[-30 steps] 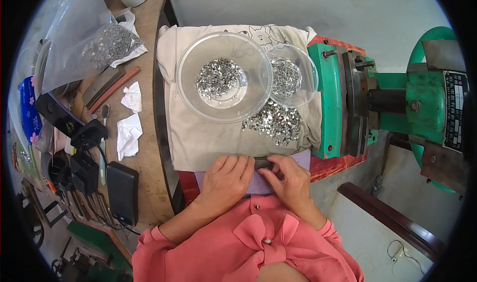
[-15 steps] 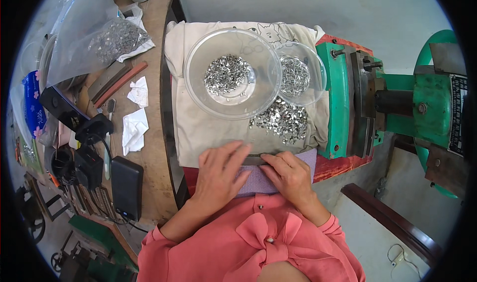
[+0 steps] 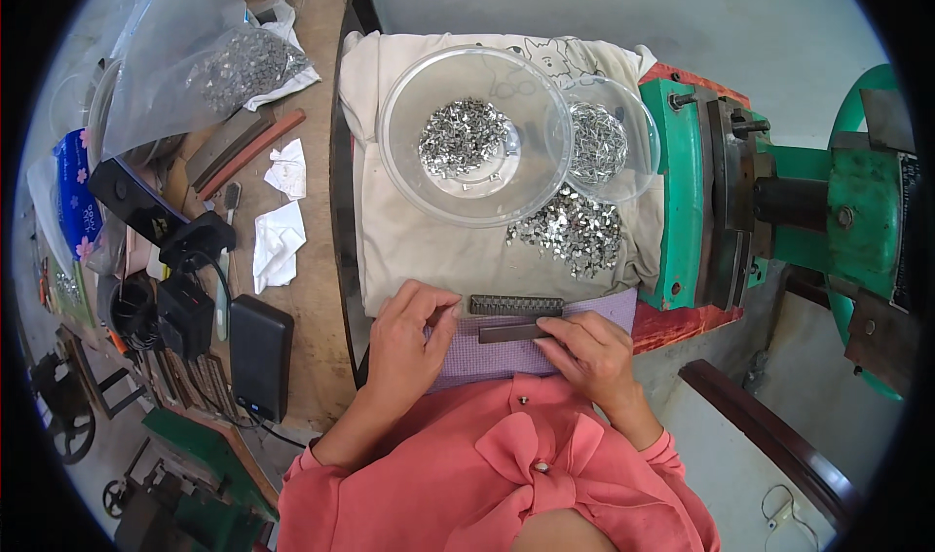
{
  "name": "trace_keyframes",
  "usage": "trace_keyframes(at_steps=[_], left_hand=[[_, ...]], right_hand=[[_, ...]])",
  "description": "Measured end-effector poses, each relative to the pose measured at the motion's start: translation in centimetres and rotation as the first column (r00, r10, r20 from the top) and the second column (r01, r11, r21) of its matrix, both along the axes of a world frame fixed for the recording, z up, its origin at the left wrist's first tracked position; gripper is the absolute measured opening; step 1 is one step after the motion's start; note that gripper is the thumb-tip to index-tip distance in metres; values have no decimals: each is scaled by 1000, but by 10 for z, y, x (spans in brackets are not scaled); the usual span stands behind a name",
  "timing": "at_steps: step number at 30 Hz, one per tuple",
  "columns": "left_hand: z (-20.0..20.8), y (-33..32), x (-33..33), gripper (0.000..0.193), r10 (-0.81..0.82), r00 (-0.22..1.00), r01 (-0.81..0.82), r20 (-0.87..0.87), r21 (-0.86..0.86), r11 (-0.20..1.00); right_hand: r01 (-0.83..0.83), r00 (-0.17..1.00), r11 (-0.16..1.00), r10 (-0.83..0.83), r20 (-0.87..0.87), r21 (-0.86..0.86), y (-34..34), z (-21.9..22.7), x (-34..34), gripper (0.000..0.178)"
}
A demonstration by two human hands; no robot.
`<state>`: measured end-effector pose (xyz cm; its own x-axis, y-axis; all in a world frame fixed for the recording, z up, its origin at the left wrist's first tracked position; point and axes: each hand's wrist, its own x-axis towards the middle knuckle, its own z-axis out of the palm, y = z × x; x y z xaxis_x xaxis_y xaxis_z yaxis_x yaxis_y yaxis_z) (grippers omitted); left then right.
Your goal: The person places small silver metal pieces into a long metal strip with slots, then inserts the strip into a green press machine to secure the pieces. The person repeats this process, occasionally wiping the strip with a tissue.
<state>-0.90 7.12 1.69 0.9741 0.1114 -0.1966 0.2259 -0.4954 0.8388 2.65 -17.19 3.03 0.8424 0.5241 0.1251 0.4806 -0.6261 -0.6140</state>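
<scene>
My right hand (image 3: 592,352) grips one end of a flat dark metal bar (image 3: 504,334), thumb and fingers pinched on it. Just beyond the bar, and apart from it, lies a dark slotted metal block (image 3: 516,305) with a row of small cells. At the block's left end is my left hand (image 3: 404,343), its thumb and forefinger brought together; anything between those tips is too small to make out. Past the block, a heap of small shiny metal pieces (image 3: 575,231) rests on a beige cloth (image 3: 419,260). A purple textured cloth (image 3: 467,362) lies beneath the bar.
A large clear tub (image 3: 399,187) and a smaller clear bowl (image 3: 643,153) hold small metal parts. To the right stands a green machine (image 3: 672,202). On the wooden table (image 3: 317,348) at left are a black power bank (image 3: 261,357), white tissues (image 3: 279,245) and a plastic bag (image 3: 175,75) of metal pieces.
My hands have moved apart, the left drawing off to the left. The slotted block, mostly hidden before, now shows in full, with the bar in my right hand on its near side. The view shifted slightly.
</scene>
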Motion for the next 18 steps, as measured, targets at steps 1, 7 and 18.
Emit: trace_keyframes(at_steps=[1, 7, 18], left_hand=[[0, -1, 1, 6, -10, 1000, 11, -3, 25, 1000], [-4, -8, 8, 9, -42, 997, 31, 64, 167, 985], [-5, -12, 16, 11, -50, 996, 38, 70, 171, 985]], right_hand=[[-12, 1000, 1000, 12, 3, -2, -2, -1, -2, 28], [-21, 1000, 1000, 21, -24, -13, -4, -2, -13, 29], [-35, 999, 999, 35, -19, -15, 0, -5, -16, 28]])
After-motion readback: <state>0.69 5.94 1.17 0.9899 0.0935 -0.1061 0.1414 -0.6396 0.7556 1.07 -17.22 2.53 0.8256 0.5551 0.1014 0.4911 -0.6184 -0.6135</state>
